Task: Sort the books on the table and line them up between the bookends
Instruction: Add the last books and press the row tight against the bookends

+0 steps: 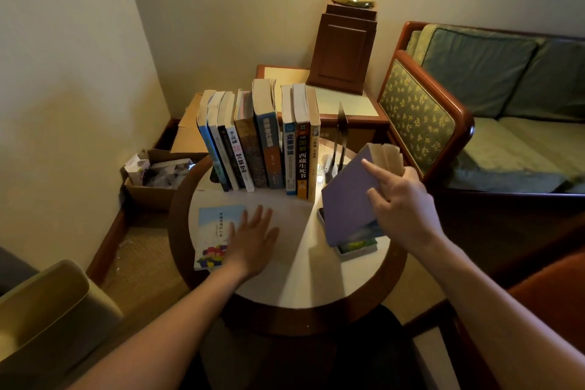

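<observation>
Right hand (402,199) grips purple book (348,196) at table (300,288) 3 o'clock, tilted near-upright, probably for gap between standing row (259,142) at 12 and black bookend (340,136) at 1. Left hand (253,237), fingers flat, rests on pale-blue book (212,225) at 8 o'clock, likely next.

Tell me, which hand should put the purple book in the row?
Right. The right hand grips the purple book, tilted, close to the gap between the row of books and the black bookend. The left hand lies flat on the table at the edge of the blue book, farther from that gap.
</observation>
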Available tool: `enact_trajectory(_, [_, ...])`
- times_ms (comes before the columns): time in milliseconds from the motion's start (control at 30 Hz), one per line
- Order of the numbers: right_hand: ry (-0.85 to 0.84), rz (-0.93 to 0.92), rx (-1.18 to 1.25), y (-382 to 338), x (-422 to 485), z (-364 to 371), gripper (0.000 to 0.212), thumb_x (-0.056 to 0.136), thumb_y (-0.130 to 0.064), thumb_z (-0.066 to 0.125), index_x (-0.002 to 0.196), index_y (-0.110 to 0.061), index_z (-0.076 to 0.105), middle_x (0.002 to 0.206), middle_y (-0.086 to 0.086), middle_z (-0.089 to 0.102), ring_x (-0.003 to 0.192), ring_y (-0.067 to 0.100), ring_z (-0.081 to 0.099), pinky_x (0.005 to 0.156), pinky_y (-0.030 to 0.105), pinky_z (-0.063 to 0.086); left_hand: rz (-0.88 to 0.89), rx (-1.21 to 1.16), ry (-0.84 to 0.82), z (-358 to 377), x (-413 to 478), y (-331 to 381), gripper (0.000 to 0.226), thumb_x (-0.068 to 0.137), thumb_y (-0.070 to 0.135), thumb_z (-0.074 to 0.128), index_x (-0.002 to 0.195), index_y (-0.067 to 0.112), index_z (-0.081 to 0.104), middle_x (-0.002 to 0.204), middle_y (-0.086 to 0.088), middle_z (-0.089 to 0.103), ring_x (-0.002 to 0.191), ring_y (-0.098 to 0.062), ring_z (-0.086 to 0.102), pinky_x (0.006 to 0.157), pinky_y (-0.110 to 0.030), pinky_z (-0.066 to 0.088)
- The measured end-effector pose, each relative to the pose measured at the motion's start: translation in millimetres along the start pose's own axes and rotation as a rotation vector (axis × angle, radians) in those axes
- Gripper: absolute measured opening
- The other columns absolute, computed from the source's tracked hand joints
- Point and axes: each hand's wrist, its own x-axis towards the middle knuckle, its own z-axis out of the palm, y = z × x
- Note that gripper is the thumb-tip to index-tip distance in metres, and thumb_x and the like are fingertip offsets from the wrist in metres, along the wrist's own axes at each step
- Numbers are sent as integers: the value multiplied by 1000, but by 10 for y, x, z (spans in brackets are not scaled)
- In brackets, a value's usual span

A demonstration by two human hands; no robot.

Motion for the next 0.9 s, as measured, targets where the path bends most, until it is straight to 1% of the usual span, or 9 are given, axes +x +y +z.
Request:
enact_trajectory(100, [44, -74, -57, -35, 195, -17, 51, 103, -20, 52, 152, -26, 42, 134, 11, 38, 108, 24, 55, 75, 16, 52, -23, 182, -73, -36, 139, -359, 63, 106, 50, 22, 161, 28, 1, 168, 0, -11, 153, -33, -14, 123, -55, -5])
enact_trajectory(167, [59, -101, -104, -55, 364, -11, 50, 104, -18, 50, 152, -25, 42, 132, 13, 40, 101, 22, 55, 69, 11, 45, 30, 251, -68, 25, 159, -527, 67, 104, 56, 20, 161, 28, -1, 168, 1, -15, 151, -33, -18, 123, -54, -7])
enact_trajectory(233, [65, -150, -154, -89, 537, 16, 48, 105, -16, 48, 151, -26, 43, 129, 16, 41, 93, 21, 55, 64, 10, 41, 71, 265, 22, 126, 130, -601, 73, 98, 63, 9, 161, 27, 5, 168, 4, -11, 152, -31, -15, 124, -54, -5])
enact_trajectory(367, [35, -184, -209, -207, 843, 113, 49, 104, -18, 45, 150, -36, 42, 127, 16, 42, 90, 32, 57, 72, 30, 50, 114, 288, 188, 243, 91, -623, 67, 102, 57, 13, 159, 24, 24, 168, 4, 11, 154, -34, 5, 124, -57, 8])
enact_trajectory(467, [-6, -191, -276, -302, 1067, 201, 50, 104, -21, 43, 149, -41, 41, 131, 18, 41, 96, 41, 58, 80, 42, 54, 113, 301, 210, 267, 113, -619, 63, 104, 56, 17, 159, 25, 25, 168, 5, 11, 154, -32, 6, 124, -57, 11])
enact_trajectory(567, [-32, -216, -274, -361, 1284, 310, 48, 105, -24, 44, 150, -38, 42, 130, 17, 43, 99, 41, 59, 80, 41, 56, 106, 302, 213, 278, 186, -636, 63, 104, 57, 15, 159, 27, 22, 168, 7, 8, 155, -29, 1, 125, -56, 9])
enact_trajectory(667, [-44, -180, -270, -370, 1514, 396, 49, 104, -26, 45, 150, -42, 40, 127, 17, 45, 105, 43, 57, 85, 42, 51, 121, 302, 226, 252, 268, -610, 62, 104, 55, 18, 159, 25, 25, 168, 7, 11, 155, -29, 2, 125, -55, 8])
enact_trajectory(767, [-104, -112, -273, -325, 1690, 475, 58, 102, -26, 47, 154, -44, 28, 135, 20, 42, 118, 47, 51, 95, 47, 47, 123, 309, 225, 250, 326, -597, 63, 103, 53, 21, 158, 23, 29, 168, 6, 16, 155, -29, 5, 125, -54, 7])
enact_trajectory(900, [-275, 28, -219, -153, 1859, 680, 64, 104, -33, 44, 160, -30, 13, 148, 23, 34, 130, 47, 44, 105, 49, 40, 113, 341, 223, 250, 352, -589, 63, 103, 54, 19, 158, 24, 30, 167, 5, 17, 156, -28, 4, 125, -53, 8])
